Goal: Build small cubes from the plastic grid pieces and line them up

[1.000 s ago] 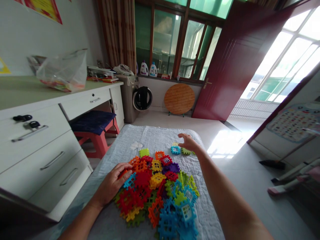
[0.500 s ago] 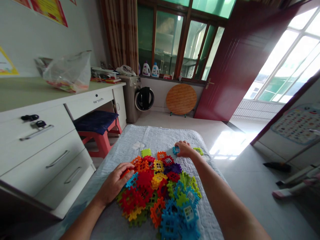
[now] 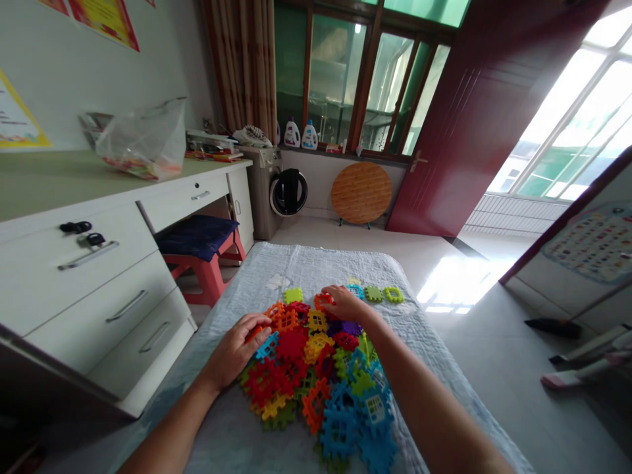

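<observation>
A heap of toothed plastic building tiles point(image 3: 291, 345) in red, orange, yellow, green, blue and purple lies on a cloth-covered surface. At its far edge my right hand point(image 3: 343, 304) has its fingers closed over an orange window tile point(image 3: 322, 301). My left hand point(image 3: 241, 343) rests at the heap's left side, thumb and fingers curled around an orange tile point(image 3: 255, 332) that is partly hidden. Beyond my right wrist, a blue window tile point(image 3: 354, 290), a green tile point(image 3: 374, 293) and a lime frame tile point(image 3: 394, 294) lie in a row. A lime tile point(image 3: 293, 295) lies beyond the heap.
The light blue quilted cloth point(image 3: 326, 260) covers the surface. A red stool point(image 3: 207, 276) with a dark cushion stands to the left by a white desk point(image 3: 148, 329). Farther off are a washing machine point(image 3: 264, 191), a round wooden tabletop point(image 3: 361, 192) and a red door point(image 3: 474, 131).
My right hand has let go of the blue window tile, now in the row beside the green one, and moved left to the orange tile. My left hand keeps its place at the heap.
</observation>
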### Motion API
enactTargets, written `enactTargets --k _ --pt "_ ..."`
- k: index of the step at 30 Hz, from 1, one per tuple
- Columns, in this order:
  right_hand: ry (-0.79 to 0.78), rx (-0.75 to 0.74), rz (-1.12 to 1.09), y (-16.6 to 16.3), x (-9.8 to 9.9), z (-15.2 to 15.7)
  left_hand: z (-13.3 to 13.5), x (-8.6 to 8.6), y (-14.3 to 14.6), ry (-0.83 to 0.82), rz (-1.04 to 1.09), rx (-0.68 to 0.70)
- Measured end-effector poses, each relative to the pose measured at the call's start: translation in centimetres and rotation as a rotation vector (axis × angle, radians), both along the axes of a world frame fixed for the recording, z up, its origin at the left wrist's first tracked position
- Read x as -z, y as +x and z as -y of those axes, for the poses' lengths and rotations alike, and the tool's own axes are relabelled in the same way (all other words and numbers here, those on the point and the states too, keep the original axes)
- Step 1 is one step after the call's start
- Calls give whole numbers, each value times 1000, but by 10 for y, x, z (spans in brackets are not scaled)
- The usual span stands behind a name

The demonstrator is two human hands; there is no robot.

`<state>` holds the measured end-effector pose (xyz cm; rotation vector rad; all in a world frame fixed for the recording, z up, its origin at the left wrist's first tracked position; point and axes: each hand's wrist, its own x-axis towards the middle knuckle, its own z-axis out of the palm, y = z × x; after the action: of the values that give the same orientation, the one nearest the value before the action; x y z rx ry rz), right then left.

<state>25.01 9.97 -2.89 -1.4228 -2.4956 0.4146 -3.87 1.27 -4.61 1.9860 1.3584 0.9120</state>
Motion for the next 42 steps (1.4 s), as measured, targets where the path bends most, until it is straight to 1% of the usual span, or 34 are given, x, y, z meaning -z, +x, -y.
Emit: enactTargets --k 2,5,10,15,17,20,21,22,24,26,28,29,31,33,36,40,42 --pt "5 17 4 -7 3 4 1 -1 0 -1 4 1" --pt "29 63 -47 -7 1 13 1 -4 1 -6 6 -3" --pt "-49 41 -147 3 -10 32 1 -5 1 12 -2 -7" --pt "-96 100 -388 6 -16 53 1 -3 2 21 -2 -11" --pt "-211 67 -485 7 -20 62 1 -3 1 24 -4 -13" --pt "-481 -66 -558 9 -29 73 1 -2 1 29 -10 -17" --pt "-541 -99 -585 11 -31 75 1 -2 1 32 -13 -17" --pt "-565 -112 -618 13 -33 76 1 -1 1 34 -16 -18" --pt "-508 -58 -680 20 -34 74 1 -1 0 33 -24 -20" --pt "-369 67 -646 30 -31 69 1 0 0 26 -30 -20" --pt "-223 173 -485 42 -27 64 1 0 -1 20 -32 -16" --pt "-172 193 -378 47 -25 62 1 0 -1 21 -30 -14" --pt "-122 184 -179 55 -22 60 1 0 -1 26 -26 -11" --pt "-105 145 -55 58 -20 61 2 0 -1 31 -26 -14" --pt "-73 112 16 57 -17 62 2 0 0 24 -29 -13" --pt "-34 118 60 52 -17 62 2 1 -1 16 -24 -11" --pt "-33 85 73 51 -18 63 2 1 -1 20 -22 -17"
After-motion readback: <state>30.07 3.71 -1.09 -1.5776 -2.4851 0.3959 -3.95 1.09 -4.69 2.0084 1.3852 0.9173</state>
